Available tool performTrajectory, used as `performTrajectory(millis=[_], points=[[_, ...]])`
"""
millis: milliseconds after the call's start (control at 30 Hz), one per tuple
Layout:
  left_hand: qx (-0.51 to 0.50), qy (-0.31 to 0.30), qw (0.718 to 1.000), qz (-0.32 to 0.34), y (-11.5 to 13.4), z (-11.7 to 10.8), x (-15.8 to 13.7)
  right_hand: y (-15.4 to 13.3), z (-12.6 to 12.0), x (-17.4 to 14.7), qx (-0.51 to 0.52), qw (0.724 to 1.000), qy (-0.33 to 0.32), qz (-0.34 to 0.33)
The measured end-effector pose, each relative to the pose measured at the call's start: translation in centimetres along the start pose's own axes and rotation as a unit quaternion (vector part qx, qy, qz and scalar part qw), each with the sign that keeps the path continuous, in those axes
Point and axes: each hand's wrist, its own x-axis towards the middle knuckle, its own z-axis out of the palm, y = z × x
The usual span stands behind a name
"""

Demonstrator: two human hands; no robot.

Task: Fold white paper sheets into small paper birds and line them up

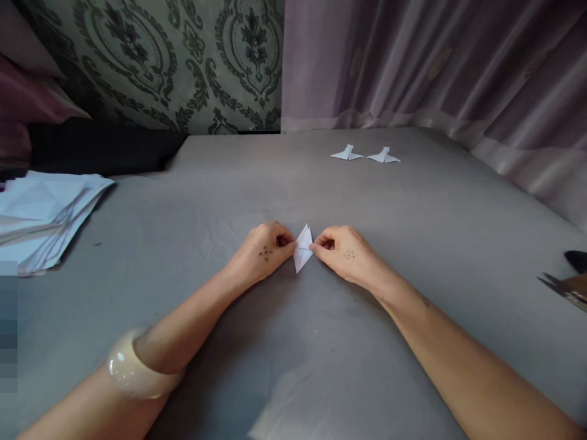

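Note:
Between my two hands is a small piece of folded white paper (303, 249), diamond-shaped with pointed top and bottom ends. My left hand (266, 247) pinches its left corner between thumb and forefinger. On the opposite corner my right hand (345, 249) has the same kind of pinch. A crease runs across the middle of the paper. Farther back on the grey cloth lie two finished-looking folded paper birds, a left one (348, 153) and a right one (384, 156), both with spread wings.
At the left a stack of white paper sheets (50, 214) lies before a folded black cloth (105, 145). Scissors (563, 289) with their blades pointing left rest at the right edge. Pale purple curtains (413, 67) hang behind the grey cloth-covered surface (206, 195).

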Motion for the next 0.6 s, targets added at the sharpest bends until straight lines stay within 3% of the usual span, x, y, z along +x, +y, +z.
performTrajectory(millis=[200,367,467,600], points=[[0.033,0.017,0.999,0.024,-0.4,0.5,-0.1,0.6,0.2,0.6,0.048,0.998,-0.027,0.003],[0.085,0.02,0.98,0.178,-1.2,1.3,-0.7,1.5,-0.4,0.7,0.144,0.989,-0.045,-0.003],[0.132,0.003,0.967,0.22,-1.3,1.2,-1.0,1.9,-1.0,0.5,0.217,0.972,-0.085,-0.002],[0.188,-0.003,0.95,0.249,-1.1,0.7,-1.2,1.3,-1.4,-0.5,0.117,0.987,-0.059,-0.089]])
